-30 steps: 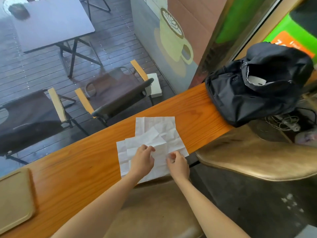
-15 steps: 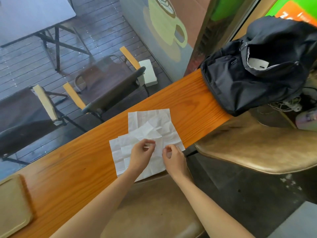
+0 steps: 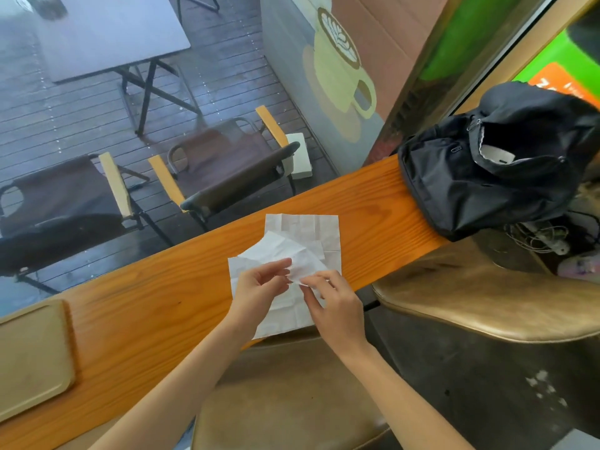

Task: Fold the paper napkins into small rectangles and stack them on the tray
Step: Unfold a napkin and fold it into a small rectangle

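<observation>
On the long orange wooden counter, the left hand and right hand each pinch the lifted edge of a crumpled white paper napkin, fingers closed on it. It lies over other flat white napkins (two, as far as I can tell). The empty tan rectangular tray sits well apart at the left; a black fabric backpack stands at the right.

- Bright, soft daylight comes from 11 o'clock through the window.
- Hazy reflections veil that glass.
- Wide-angle bending curves the counter edges.
- Slight softness at 3 and 9 o'clock borders.
</observation>
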